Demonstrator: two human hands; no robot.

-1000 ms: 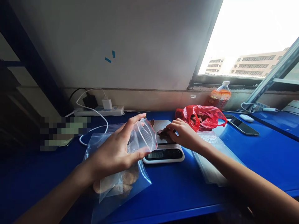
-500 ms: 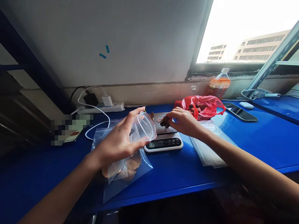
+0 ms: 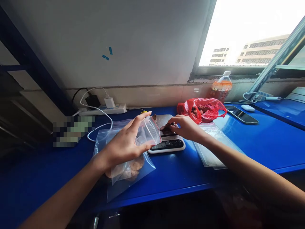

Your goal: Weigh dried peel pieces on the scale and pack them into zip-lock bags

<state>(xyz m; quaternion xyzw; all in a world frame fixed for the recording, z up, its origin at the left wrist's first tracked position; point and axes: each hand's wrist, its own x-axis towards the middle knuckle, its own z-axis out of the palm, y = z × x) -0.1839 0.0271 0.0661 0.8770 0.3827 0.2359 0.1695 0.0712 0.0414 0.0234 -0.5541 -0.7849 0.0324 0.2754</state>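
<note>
My left hand [image 3: 126,136] grips a clear zip-lock bag [image 3: 151,130], its mouth held apart and facing the scale. Over the steel plate of a white kitchen scale [image 3: 179,145], my right hand [image 3: 184,127] is closed on dark brown dried pieces [image 3: 165,128], which look like thin curled slices. The fingers hide part of them, and more brown bits show behind the bag's rim. The scale's display is lit, but its digits are hard to read. Under my left hand lies a larger clear bag [image 3: 149,165] with light brown pieces inside.
Behind the scale sits a red plastic bag [image 3: 218,109] of dark pieces. Flat clear bags [image 3: 212,152] lie to the right. Further off are a phone [image 3: 243,115], a white case [image 3: 247,108] and a drink bottle [image 3: 221,87]. A power strip [image 3: 119,109] with cables stands along the wall.
My right hand has lowered a little with the dark pieces, closer to the scale plate and the bag's mouth. The bag has shifted slightly right. The display's digits look different.
</note>
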